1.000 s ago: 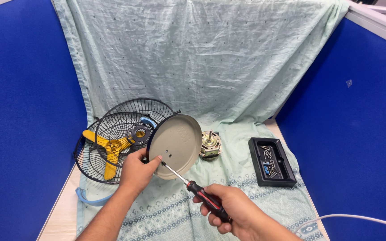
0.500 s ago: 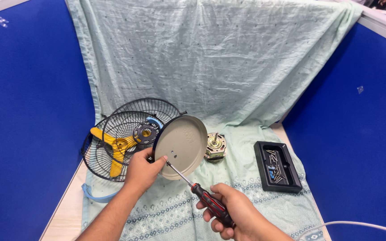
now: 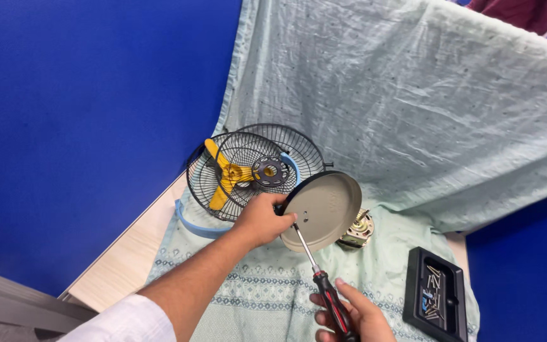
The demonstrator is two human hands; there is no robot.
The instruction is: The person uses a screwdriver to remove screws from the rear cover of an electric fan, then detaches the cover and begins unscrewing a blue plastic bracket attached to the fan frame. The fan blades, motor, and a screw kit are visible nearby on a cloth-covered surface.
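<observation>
My left hand (image 3: 262,219) grips the left edge of a round beige fan base plate (image 3: 324,209), holding it tilted up off the cloth. My right hand (image 3: 354,315) holds a screwdriver (image 3: 321,283) with a red and black handle. Its metal tip touches the plate near my left thumb. Behind the plate sits a small fan motor (image 3: 357,230) with copper windings, partly hidden.
Two black wire fan guards (image 3: 248,166) with a yellow blade (image 3: 221,175) lie at the left on a pale green cloth (image 3: 254,285). A black tray of screws (image 3: 437,294) rests at the right. Blue partition walls surround the wooden table (image 3: 128,259).
The view has tilted and shifted, so everything sits further right and rotated. Both hands keep their hold on the plate and screwdriver.
</observation>
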